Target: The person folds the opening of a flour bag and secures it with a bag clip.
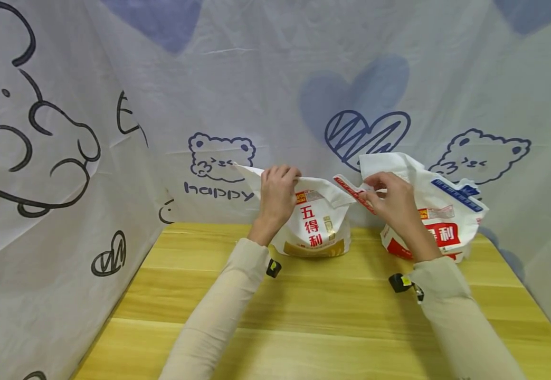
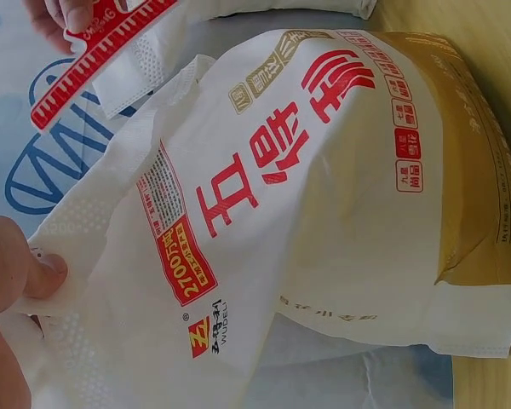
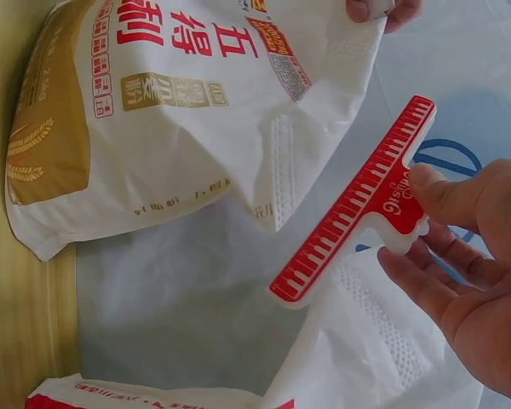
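Note:
My left hand [image 1: 277,196] pinches the folded top edge of a white flour bag [image 1: 313,224] with red lettering and a gold base, which stands on the table. In the left wrist view, the thumb [image 2: 44,274] presses on the bag's top edge. My right hand [image 1: 393,205] holds a red bag clip [image 3: 358,204] by its grip tab, between thumb and fingers. The clip is to the right of the bag's top corner, apart from it in the right wrist view. Behind the right hand stands a second flour bag [image 1: 446,235] with red print.
A blue bag clip [image 1: 457,194] sits across the upper part of the second bag. The wood-grain table [image 1: 323,327] runs back to a white cloth [image 1: 275,95] printed with hearts and bears. Another cloth wall [image 1: 66,211] borders the left side.

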{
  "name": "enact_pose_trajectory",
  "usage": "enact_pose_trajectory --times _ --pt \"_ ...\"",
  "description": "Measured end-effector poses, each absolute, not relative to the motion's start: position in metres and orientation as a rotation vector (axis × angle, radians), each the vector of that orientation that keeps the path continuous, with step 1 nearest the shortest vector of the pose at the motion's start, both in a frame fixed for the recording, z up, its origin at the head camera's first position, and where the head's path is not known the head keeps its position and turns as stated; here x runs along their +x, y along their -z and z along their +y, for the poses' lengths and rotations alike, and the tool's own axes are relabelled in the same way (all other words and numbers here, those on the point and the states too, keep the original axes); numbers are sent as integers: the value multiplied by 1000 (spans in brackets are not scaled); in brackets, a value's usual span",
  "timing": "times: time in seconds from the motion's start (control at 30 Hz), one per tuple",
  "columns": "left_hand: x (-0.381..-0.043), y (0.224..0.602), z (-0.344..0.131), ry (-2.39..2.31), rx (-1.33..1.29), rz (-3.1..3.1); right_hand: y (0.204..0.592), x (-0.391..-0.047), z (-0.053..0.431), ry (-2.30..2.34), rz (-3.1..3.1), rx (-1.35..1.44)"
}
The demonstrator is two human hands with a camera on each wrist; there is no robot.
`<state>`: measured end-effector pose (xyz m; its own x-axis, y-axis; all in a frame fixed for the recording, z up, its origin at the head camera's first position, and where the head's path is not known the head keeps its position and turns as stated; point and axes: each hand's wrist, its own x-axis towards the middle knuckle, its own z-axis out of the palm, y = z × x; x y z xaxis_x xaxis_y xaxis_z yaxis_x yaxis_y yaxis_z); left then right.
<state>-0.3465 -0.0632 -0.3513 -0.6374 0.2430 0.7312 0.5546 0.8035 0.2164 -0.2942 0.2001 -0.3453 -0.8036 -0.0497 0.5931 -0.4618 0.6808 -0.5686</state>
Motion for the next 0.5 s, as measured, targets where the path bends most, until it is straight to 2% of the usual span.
enact_pose_trajectory --times 0.5 --pt "-345 351 -64 553 -574 -2238 330 -318 182 -1014 -2356 465"
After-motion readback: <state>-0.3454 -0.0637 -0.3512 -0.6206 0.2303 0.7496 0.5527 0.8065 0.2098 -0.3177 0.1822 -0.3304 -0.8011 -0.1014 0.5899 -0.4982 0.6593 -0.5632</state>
